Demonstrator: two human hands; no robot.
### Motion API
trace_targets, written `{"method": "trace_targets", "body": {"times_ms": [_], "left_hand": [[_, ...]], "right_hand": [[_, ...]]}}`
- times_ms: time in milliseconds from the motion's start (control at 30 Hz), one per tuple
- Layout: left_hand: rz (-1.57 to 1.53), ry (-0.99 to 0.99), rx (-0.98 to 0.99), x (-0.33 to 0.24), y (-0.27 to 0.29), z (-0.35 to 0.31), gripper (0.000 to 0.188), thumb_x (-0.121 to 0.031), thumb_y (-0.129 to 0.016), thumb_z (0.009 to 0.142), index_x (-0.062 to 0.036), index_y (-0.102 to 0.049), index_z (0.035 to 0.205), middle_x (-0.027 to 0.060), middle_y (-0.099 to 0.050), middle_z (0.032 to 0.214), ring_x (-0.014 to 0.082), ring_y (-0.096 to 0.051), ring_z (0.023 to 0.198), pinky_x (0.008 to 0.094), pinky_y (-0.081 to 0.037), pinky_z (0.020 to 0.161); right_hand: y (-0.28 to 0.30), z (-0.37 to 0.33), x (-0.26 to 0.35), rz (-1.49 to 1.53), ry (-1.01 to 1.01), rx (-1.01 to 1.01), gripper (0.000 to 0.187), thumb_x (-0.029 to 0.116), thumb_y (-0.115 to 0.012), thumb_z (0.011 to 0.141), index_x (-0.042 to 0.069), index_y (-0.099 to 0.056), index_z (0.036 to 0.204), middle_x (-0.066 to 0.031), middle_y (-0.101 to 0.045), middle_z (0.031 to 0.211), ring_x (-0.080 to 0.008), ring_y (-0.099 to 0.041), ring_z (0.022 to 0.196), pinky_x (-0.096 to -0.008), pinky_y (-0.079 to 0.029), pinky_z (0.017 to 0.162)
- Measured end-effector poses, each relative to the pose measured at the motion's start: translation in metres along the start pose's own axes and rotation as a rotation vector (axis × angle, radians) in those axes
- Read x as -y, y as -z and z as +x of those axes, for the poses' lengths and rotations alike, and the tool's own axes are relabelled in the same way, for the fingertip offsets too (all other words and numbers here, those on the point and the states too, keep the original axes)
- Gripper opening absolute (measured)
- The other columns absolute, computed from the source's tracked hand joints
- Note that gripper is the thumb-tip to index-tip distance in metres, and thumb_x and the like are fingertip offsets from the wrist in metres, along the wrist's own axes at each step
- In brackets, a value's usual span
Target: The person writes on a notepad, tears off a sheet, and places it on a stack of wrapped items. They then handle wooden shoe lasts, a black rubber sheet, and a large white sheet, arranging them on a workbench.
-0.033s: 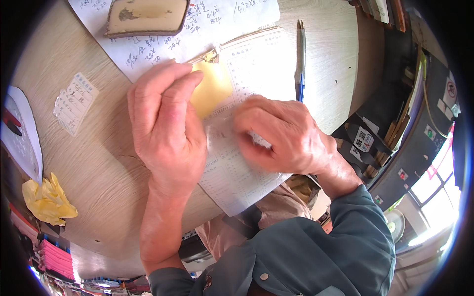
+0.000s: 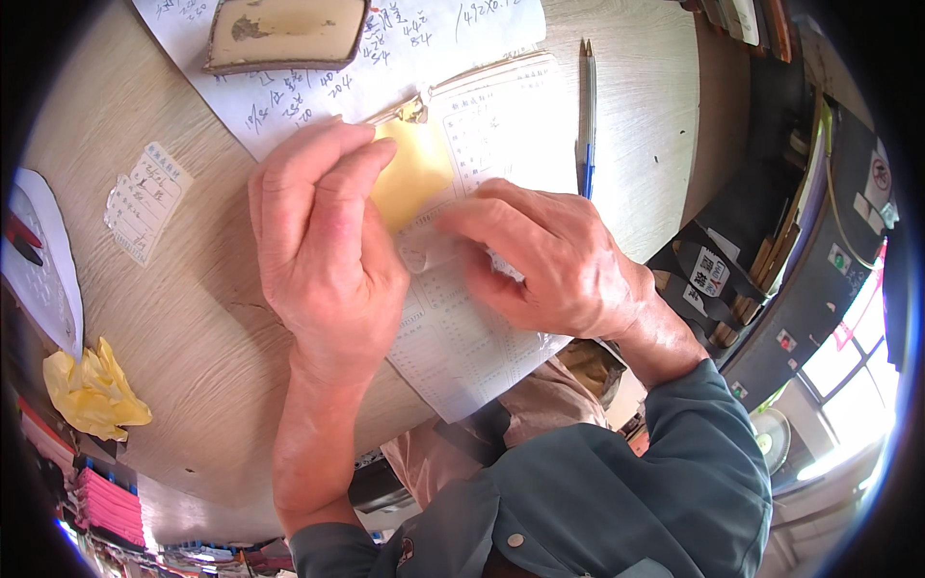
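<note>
A pad of thin printed slips [image 2: 453,347] lies under both hands, and a yellow sheet [image 2: 412,169] shows on its upper left part. My left hand [image 2: 323,231] rests along the pad's left edge, its fingers stretched and slightly bent, with nothing seen in them. My right hand [image 2: 559,255] is over the pad's middle, the index finger reaching left and the thumb below it. Its fingertips are smeared by motion. Between the hands a thin, whitish paper edge [image 2: 424,243] is raised; whether the right fingers grip it is hidden.
A ballpoint pen [image 2: 589,116] lies right of the pad. Beyond stand a worn block [image 2: 286,34] and a handwritten sheet [image 2: 217,91]. To the left are a torn slip [image 2: 147,202], a crumpled yellow wrapper [image 2: 94,390] and a white tray-like piece [image 2: 48,260].
My right index finger has uncurled and moved slightly left, away from the thumb. A paper edge shows raised near the left hand. The left hand has hardly moved.
</note>
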State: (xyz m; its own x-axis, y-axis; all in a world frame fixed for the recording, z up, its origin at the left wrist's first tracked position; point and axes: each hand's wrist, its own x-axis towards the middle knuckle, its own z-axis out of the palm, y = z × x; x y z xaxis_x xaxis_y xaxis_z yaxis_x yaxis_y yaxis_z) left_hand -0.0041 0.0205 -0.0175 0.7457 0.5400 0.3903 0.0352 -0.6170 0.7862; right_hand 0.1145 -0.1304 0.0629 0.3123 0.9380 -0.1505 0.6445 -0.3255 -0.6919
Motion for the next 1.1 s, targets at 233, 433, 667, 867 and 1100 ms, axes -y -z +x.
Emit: {"method": "trace_targets", "body": {"times_ms": [233,433,667,867,1100], "left_hand": [[0.026,-0.009,0.005,0.001,0.002,0.000,0.035,0.019,-0.060,0.086,0.0009,-0.074,0.112,0.0108,-0.069,0.117,0.0302,-0.068,0.110,0.0413,-0.057,0.092],[0.069,0.004,0.025,0.001,0.004,0.000,0.031,0.015,-0.059,0.094,-0.0013,-0.076,0.114,0.0102,-0.072,0.117,0.0276,-0.070,0.112,0.0395,-0.060,0.094],[0.065,0.010,0.032,0.000,0.004,0.000,0.031,0.014,-0.059,0.095,-0.0015,-0.076,0.115,0.0104,-0.072,0.118,0.0276,-0.070,0.113,0.0398,-0.059,0.095],[0.029,-0.016,0.008,0.001,0.001,0.000,0.039,0.020,-0.059,0.081,0.0008,-0.073,0.112,0.0108,-0.068,0.116,0.0308,-0.067,0.108,0.0418,-0.055,0.093],[0.030,-0.030,0.010,0.001,0.000,0.000,0.037,0.020,-0.061,0.081,0.0017,-0.073,0.111,0.0103,-0.068,0.117,0.0311,-0.066,0.110,0.0418,-0.055,0.094]], "right_hand": [[-0.018,0.003,-0.002,-0.115,0.027,-0.085,0.047,-0.006,-0.074,0.073,-0.003,-0.067,0.120,-0.0137,-0.065,0.096,-0.0315,-0.070,0.078,-0.0397,-0.059,0.065],[-0.017,0.001,-0.004,-0.050,-0.038,-0.078,0.045,-0.008,-0.073,0.071,-0.001,-0.069,0.115,-0.0128,-0.067,0.097,-0.0316,-0.069,0.077,-0.0397,-0.059,0.065],[-0.014,-0.002,-0.013,0.110,-0.086,-0.074,0.029,-0.011,-0.065,0.073,0.000,-0.070,0.099,-0.0111,-0.067,0.095,-0.0242,-0.065,0.071,-0.0347,-0.053,0.061],[-0.014,-0.003,-0.014,0.278,-0.102,-0.187,0.021,-0.011,-0.056,0.077,-0.002,-0.064,0.094,-0.0115,-0.064,0.087,-0.0256,-0.064,0.067,-0.0355,-0.052,0.060],[-0.008,-0.007,-0.007,0.699,-0.515,-0.064,0.024,-0.012,-0.043,0.079,-0.001,-0.057,0.094,-0.0093,-0.062,0.097,-0.0149,-0.057,0.073,-0.0279,-0.047,0.066]]}}
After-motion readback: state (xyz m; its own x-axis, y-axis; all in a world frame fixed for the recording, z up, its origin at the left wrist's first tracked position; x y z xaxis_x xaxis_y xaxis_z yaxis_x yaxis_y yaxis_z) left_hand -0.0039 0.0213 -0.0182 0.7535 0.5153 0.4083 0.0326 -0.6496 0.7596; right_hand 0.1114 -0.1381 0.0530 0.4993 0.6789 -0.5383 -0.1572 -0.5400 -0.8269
